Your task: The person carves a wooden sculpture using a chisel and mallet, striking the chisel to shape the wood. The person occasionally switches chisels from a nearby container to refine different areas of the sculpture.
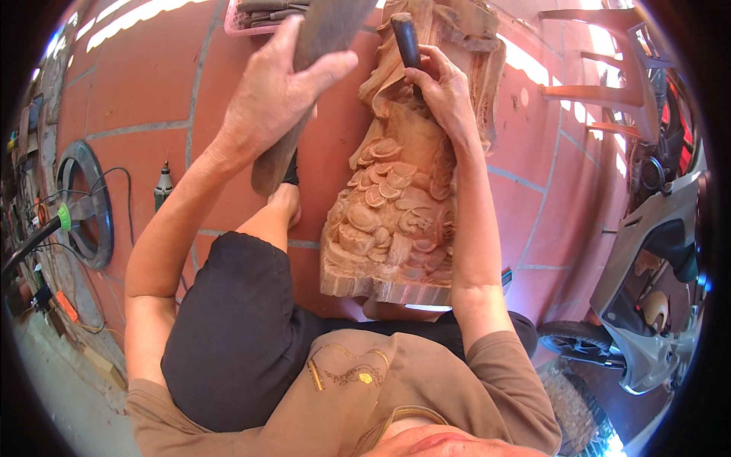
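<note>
A carved wooden sculpture (pixel 396 206) lies on the tiled floor before me, its near part covered with rounded, coin-like reliefs. Raised at the left of it, my left hand (pixel 266 99) is closed around a long, dark wooden mallet (pixel 279 161), whose upper end is blurred. My right hand (pixel 448 95) grips a chisel by its dark handle (pixel 406 44), over the upper part of the carving. The chisel's tip is hidden behind my fingers. Handle and mallet are apart.
A pink basket (pixel 247 29) of tools sits at the far left of the carving. Farther left are a slim upright tool (pixel 164 186) and a round dark base (pixel 85 206) with cables. On the right are a wooden chair (pixel 601 94) and a motorbike (pixel 647 297).
</note>
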`<action>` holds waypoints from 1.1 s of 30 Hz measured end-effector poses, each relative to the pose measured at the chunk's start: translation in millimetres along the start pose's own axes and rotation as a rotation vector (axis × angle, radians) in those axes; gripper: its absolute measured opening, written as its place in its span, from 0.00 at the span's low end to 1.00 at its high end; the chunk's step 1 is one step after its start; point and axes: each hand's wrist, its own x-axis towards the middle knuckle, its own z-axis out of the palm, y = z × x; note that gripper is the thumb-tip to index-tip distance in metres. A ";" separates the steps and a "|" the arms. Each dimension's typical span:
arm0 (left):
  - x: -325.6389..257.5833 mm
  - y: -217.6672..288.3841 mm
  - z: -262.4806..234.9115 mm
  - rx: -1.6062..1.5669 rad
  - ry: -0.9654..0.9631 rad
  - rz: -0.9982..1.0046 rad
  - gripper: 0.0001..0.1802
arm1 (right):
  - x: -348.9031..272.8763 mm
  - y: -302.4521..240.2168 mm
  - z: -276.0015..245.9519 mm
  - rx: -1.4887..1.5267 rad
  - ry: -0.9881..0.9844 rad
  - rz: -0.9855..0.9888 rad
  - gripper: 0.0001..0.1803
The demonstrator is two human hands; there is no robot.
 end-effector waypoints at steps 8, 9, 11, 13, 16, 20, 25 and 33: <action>-2.0 -4.3 -4.7 0.045 -0.211 -0.083 0.28 | -0.5 4.9 -2.8 0.161 -0.009 0.063 0.17; -2.5 -3.2 -3.7 0.034 -0.186 -0.063 0.28 | -1.0 0.8 -4.5 0.223 0.002 0.099 0.17; -2.5 -3.0 -5.1 -0.001 -0.152 -0.047 0.28 | -2.6 -6.1 -6.5 0.306 0.031 0.143 0.15; -1.0 -0.9 -6.5 -0.024 -0.128 -0.024 0.28 | -4.2 -7.3 -9.4 0.325 0.054 0.176 0.14; 1.0 3.4 -7.5 -0.035 -0.115 -0.007 0.27 | -2.8 0.4 -10.2 0.396 0.058 0.103 0.12; 0.4 1.0 -4.7 -0.033 -0.124 -0.022 0.26 | -2.6 2.0 -13.4 0.487 0.243 0.051 0.11; 0.8 -2.4 -2.0 -0.030 -0.140 -0.022 0.25 | -1.2 4.2 -10.7 0.543 0.249 -0.015 0.13; -1.2 3.1 2.2 -0.037 -0.142 -0.021 0.27 | 0.4 8.7 -8.2 0.457 0.159 -0.047 0.15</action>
